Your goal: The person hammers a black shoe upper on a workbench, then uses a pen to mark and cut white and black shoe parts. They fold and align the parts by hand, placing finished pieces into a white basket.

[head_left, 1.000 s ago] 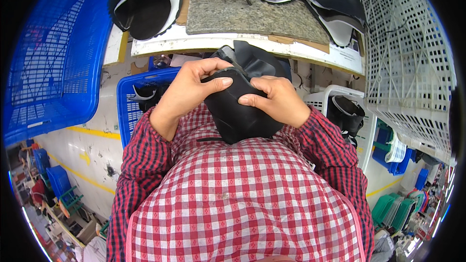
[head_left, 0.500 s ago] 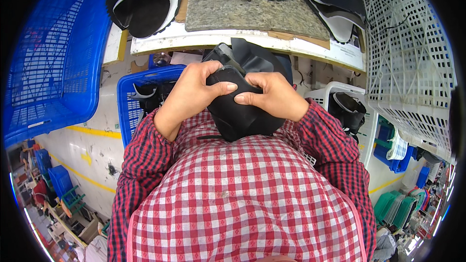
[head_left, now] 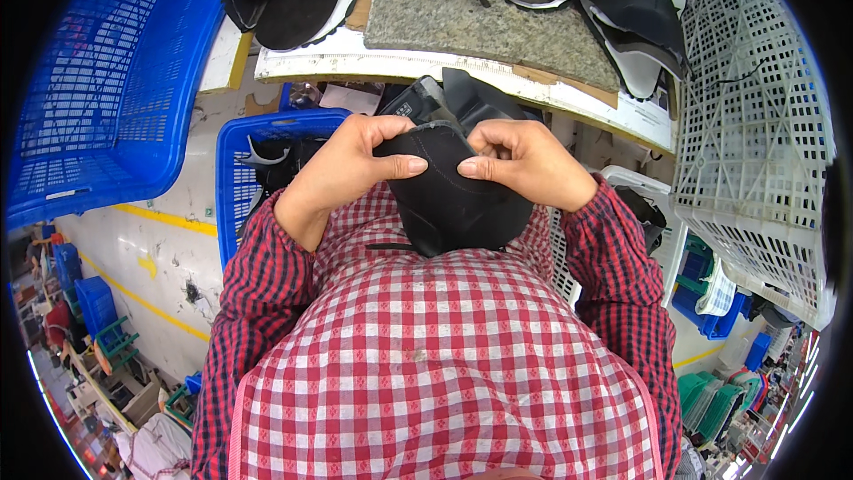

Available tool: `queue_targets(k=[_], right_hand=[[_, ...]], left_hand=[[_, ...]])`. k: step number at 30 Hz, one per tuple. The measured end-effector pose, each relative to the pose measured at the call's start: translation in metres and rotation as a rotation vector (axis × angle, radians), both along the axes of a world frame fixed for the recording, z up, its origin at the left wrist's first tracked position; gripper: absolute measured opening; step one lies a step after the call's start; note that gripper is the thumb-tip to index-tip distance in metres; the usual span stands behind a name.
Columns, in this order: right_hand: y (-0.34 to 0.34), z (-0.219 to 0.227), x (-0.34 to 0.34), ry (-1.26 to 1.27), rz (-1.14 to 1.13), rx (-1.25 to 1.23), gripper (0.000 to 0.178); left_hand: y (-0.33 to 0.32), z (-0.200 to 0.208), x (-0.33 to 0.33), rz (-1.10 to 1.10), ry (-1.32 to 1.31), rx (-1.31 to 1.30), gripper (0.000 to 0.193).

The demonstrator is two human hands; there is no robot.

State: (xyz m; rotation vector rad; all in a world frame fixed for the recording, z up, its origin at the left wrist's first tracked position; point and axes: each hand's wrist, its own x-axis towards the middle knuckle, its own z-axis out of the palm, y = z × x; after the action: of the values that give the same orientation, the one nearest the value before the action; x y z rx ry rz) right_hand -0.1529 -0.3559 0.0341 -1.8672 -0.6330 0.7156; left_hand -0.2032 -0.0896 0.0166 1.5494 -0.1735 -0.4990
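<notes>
A black shoe upper (head_left: 458,206) with a stitched seam is held in front of my apron, its lower part near the checked cloth. My left hand (head_left: 342,164) pinches its upper left edge, the thumb flat on the outer face and the fingers behind. On the other side my right hand (head_left: 526,162) grips the edge with its thumb on the seam line and the fingers curled behind. Dark flaps of the piece (head_left: 480,100) stick up between and behind the hands. The inner side is mostly hidden from me.
Ahead stands a workbench with a grey stone slab (head_left: 471,18). White-and-black shoe uppers (head_left: 289,0) lie on it. A big blue basket (head_left: 133,160) is at left, a white basket (head_left: 755,196) at right. A smaller blue crate (head_left: 233,138) with dark pieces sits below the bench.
My right hand has shifted right, so the two thumbs are farther apart, and more of the stitched seam shows between them. The whole view has also shifted slightly.
</notes>
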Motion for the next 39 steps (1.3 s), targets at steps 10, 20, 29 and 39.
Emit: queue_targets(k=[10, 20, 29, 39], right_hand=[[-0.018, -0.013, -0.014, 0.126, -0.052, -0.007, 0.019], [0.008, -0.012, -0.031, -0.126, -0.199, 0.131, 0.027], [-0.015, 0.083, -0.002, -0.425, -0.427, 0.606, 0.026], [0.093, 0.029, 0.001, 0.341, -0.007, 0.189, 0.053]], left_hand=[[0.000, 0.000, -0.001, 0.061, -0.019, 0.026, 0.021], [-0.008, -0.019, -0.016, 0.379, -0.140, -0.178, 0.011], [0.132, 0.064, 0.030, 0.480, -0.417, -1.173, 0.034], [0.037, -0.006, -0.044, 0.277, -0.383, -0.198, 0.036]])
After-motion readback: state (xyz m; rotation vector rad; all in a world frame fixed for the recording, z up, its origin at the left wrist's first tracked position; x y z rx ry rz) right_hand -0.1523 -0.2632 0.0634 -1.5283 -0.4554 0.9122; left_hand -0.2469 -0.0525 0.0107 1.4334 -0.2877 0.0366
